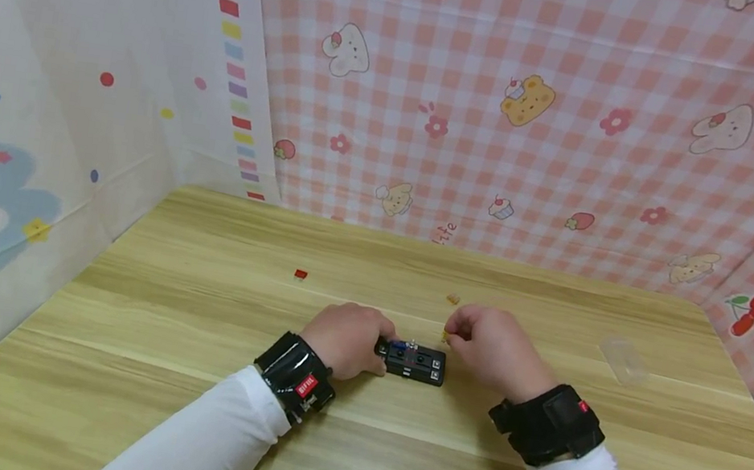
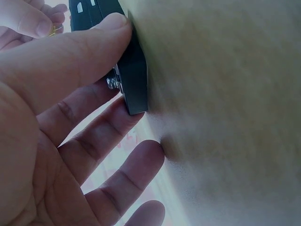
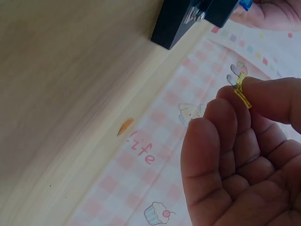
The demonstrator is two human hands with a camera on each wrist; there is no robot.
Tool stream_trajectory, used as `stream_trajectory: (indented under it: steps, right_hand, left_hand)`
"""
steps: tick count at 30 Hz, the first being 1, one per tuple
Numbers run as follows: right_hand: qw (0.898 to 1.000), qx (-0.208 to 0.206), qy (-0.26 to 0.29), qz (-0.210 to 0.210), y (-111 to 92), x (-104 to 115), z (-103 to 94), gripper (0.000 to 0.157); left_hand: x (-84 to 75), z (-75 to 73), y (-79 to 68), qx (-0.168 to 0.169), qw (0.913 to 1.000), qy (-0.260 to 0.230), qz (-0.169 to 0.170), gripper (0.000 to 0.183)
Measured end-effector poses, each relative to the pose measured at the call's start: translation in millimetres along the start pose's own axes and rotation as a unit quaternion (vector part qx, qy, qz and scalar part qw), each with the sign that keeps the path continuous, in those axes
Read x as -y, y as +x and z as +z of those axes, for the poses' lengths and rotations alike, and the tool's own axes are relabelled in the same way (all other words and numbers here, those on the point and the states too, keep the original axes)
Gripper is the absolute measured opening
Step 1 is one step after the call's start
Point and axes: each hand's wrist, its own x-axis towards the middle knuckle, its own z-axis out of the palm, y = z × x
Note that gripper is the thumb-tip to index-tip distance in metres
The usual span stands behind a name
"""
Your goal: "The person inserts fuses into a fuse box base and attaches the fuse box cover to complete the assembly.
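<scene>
My left hand (image 1: 346,340) grips the left end of a small black box (image 1: 425,374), thumb on the near side and fingers on the far side. The box has slots, metal contacts and pale squares on top. A bit of blue (image 3: 245,4) shows at the box beside the left fingers. Just beyond the box's right end, my right hand (image 1: 495,346) pinches a yellow blade fuse (image 3: 242,96) between thumb and forefinger. Its two metal prongs point away from the palm, apart from the box. The other right fingers are curled in.
A small red piece (image 1: 301,274) lies at the back left of the wooden table (image 1: 181,368). Behind the right hand is a small orange piece (image 1: 453,299). Farther right lies a clear plastic piece (image 1: 624,361). Patterned cloth (image 1: 547,171) hangs along the table's back edge.
</scene>
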Motion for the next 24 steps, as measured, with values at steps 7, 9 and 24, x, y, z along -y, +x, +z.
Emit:
stream_trajectory:
  steps: [7,9,24]
  right_hand:
    - [1.000,0.002,-0.008,-0.018,0,3,4.5,0.014]
    - [1.000,0.003,-0.008,-0.021,-1,5,5.3,0.014]
    - [1.000,0.024,-0.017,-0.007,-1,15,9.6,0.013]
  left_hand:
    - [0.8,-1.2,0.8,0.002,1.0000,-0.001,0.005,0.039]
    - [1.2,-1.1,0.8,0.001,1.0000,-0.001,0.006,0.039]
    - [1.7,-2.6,2.0,0.007,0.9999,-0.007,0.004,0.036]
